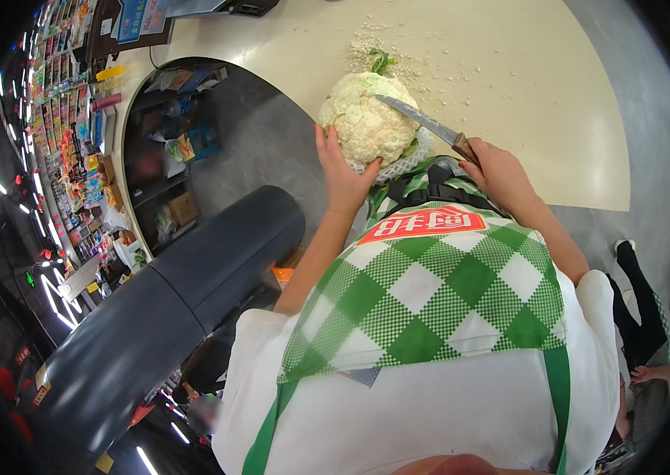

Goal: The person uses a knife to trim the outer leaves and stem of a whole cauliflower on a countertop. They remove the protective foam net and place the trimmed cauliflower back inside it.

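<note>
A whole cauliflower (pixel 364 122) rests on the cream countertop (pixel 525 71) close to my apron, with a green leaf (pixel 380 61) showing at its far side. Part of a white foam net (pixel 409 161) sits under its near right side. My left hand (pixel 344 169) is spread against the near left of the head, thumb and fingers on the florets. In my right hand (pixel 498 172) is a kitchen knife (pixel 424 120) with a brown handle. Its blade, flecked with white crumbs, points left, and the tip lies over the florets. Whether the edge touches them I cannot tell.
Cauliflower crumbs (pixel 370 50) are scattered over the far counter. A curved cutout at left shows shelves with boxes and bags (pixel 183 208). A large dark padded column (pixel 192 285) stands left of me. Another person's legs (pixel 637 303) are at the right. Packed store shelves (pixel 67 142) line the far left.
</note>
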Demonstrator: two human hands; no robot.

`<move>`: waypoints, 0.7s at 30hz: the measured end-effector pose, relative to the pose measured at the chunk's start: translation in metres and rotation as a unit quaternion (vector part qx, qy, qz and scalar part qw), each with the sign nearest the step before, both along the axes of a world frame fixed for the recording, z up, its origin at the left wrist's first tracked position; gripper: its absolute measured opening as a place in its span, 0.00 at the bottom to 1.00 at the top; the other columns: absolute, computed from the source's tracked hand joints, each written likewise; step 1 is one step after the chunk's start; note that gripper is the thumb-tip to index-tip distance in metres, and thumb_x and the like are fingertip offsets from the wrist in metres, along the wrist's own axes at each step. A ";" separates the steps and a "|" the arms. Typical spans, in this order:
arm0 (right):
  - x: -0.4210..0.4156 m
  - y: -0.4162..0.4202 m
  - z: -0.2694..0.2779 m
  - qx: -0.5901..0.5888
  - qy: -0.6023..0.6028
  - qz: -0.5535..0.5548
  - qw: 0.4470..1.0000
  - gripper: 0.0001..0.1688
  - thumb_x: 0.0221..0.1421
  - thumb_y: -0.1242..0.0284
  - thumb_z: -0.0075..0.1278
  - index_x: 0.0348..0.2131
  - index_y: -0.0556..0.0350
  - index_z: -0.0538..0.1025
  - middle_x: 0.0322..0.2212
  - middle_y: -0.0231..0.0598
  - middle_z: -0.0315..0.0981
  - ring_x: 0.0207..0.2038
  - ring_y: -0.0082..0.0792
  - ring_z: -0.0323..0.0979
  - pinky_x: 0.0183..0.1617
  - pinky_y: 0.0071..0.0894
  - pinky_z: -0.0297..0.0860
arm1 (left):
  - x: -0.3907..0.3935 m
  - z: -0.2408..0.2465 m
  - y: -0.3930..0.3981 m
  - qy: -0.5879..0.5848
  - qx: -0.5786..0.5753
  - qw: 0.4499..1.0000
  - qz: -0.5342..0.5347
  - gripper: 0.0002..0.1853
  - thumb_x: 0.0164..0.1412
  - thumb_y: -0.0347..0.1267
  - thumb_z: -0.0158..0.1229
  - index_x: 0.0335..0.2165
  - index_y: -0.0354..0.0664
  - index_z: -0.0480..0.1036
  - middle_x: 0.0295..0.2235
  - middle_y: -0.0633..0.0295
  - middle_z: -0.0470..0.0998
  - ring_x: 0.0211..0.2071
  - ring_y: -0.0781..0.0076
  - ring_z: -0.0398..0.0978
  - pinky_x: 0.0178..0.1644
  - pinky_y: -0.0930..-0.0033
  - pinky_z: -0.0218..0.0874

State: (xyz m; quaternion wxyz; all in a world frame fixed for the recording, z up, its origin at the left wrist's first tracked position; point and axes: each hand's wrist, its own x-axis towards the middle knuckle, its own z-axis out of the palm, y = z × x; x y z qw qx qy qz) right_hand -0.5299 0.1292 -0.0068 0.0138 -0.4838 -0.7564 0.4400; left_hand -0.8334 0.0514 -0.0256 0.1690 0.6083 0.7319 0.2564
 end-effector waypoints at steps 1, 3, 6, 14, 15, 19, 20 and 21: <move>0.001 -0.002 0.000 0.011 0.022 -0.023 0.999 0.17 0.62 0.63 0.51 0.41 0.57 0.68 0.33 0.52 0.77 0.36 0.56 0.75 0.39 0.51 0.70 | 0.000 0.000 -0.001 -0.002 0.002 1.000 -0.001 0.57 0.42 0.35 0.73 0.65 0.32 0.48 0.68 0.36 0.41 0.68 0.36 0.44 0.69 0.49 0.44; 0.000 -0.006 0.005 0.031 0.066 -0.070 0.995 0.17 0.62 0.62 0.51 0.41 0.57 0.68 0.33 0.51 0.77 0.36 0.56 0.75 0.39 0.52 0.70 | 0.000 0.000 -0.002 -0.006 0.005 1.000 -0.004 0.57 0.42 0.35 0.73 0.65 0.32 0.48 0.68 0.35 0.41 0.68 0.36 0.43 0.69 0.49 0.44; -0.004 0.005 0.002 -0.007 0.010 0.005 1.000 0.18 0.62 0.62 0.51 0.42 0.57 0.69 0.34 0.51 0.77 0.36 0.56 0.75 0.39 0.51 0.70 | 0.000 -0.003 -0.002 0.002 0.013 1.000 -0.003 0.57 0.42 0.35 0.73 0.65 0.32 0.48 0.68 0.35 0.41 0.68 0.36 0.43 0.69 0.49 0.45; 0.004 0.011 0.003 0.047 0.023 -0.001 0.999 0.15 0.61 0.65 0.53 0.41 0.56 0.70 0.33 0.49 0.76 0.36 0.56 0.75 0.38 0.50 0.69 | 0.014 -0.010 -0.007 0.007 0.021 1.000 -0.003 0.56 0.41 0.33 0.72 0.64 0.31 0.48 0.68 0.35 0.42 0.68 0.37 0.44 0.69 0.49 0.43; 0.005 0.011 0.000 0.058 0.028 -0.006 0.998 0.15 0.60 0.65 0.53 0.41 0.56 0.70 0.33 0.49 0.76 0.36 0.56 0.75 0.38 0.50 0.69 | 0.013 -0.012 -0.009 0.009 0.031 0.999 -0.005 0.56 0.41 0.33 0.72 0.64 0.31 0.48 0.68 0.35 0.42 0.68 0.37 0.44 0.69 0.49 0.43; 0.018 0.018 -0.020 0.023 0.057 -0.083 0.995 0.16 0.60 0.66 0.54 0.43 0.58 0.71 0.32 0.52 0.75 0.33 0.55 0.74 0.37 0.46 0.69 | 0.000 -0.018 -0.013 -0.012 0.045 0.999 0.005 0.56 0.40 0.31 0.71 0.64 0.31 0.48 0.67 0.34 0.42 0.68 0.37 0.44 0.70 0.49 0.41; 0.021 0.019 -0.024 -0.005 0.059 -0.099 0.993 0.17 0.60 0.66 0.54 0.43 0.59 0.71 0.32 0.52 0.75 0.33 0.54 0.74 0.37 0.45 0.69 | -0.003 -0.020 -0.015 -0.013 0.047 0.999 0.005 0.55 0.40 0.31 0.71 0.63 0.31 0.48 0.67 0.34 0.43 0.68 0.36 0.44 0.70 0.49 0.42; 0.021 0.020 -0.025 -0.033 0.061 -0.116 0.991 0.17 0.60 0.66 0.54 0.44 0.59 0.71 0.31 0.53 0.75 0.32 0.54 0.73 0.37 0.44 0.69 | -0.005 -0.020 -0.014 -0.015 0.050 0.999 0.005 0.55 0.40 0.31 0.71 0.63 0.31 0.49 0.67 0.33 0.43 0.68 0.36 0.44 0.70 0.49 0.42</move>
